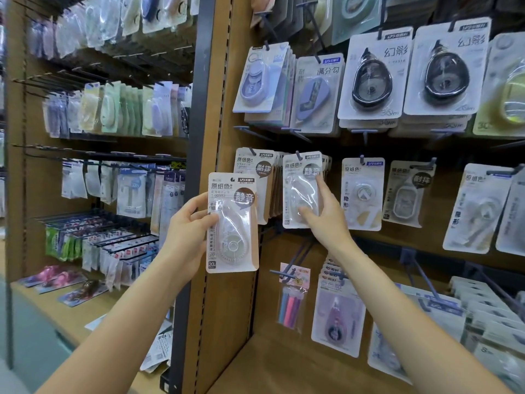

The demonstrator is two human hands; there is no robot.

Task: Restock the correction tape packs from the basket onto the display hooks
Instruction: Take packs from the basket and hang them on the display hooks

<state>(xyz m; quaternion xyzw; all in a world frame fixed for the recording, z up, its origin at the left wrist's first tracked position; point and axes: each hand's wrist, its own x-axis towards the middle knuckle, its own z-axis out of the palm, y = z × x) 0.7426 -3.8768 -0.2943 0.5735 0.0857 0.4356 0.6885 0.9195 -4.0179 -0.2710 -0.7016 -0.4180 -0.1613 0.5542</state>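
My left hand (189, 231) grips a correction tape pack (232, 223) with a beige card and a clear blister, held upright in front of the wooden shelf post. My right hand (324, 211) holds the front pack (301, 191) of a matching row that hangs on a display hook (298, 155), thumb on its right edge and fingers on the blister. Another row of similar packs (255, 169) hangs just left of it, partly hidden behind the pack in my left hand. The basket is not in view.
Larger tape packs (372, 78) hang on the row above. More packs (362, 194) hang to the right. Bare hooks (301, 251) jut out below my right hand, beside a pen pack (292, 302). A dark upright post (193, 137) divides off the left bay of stationery.
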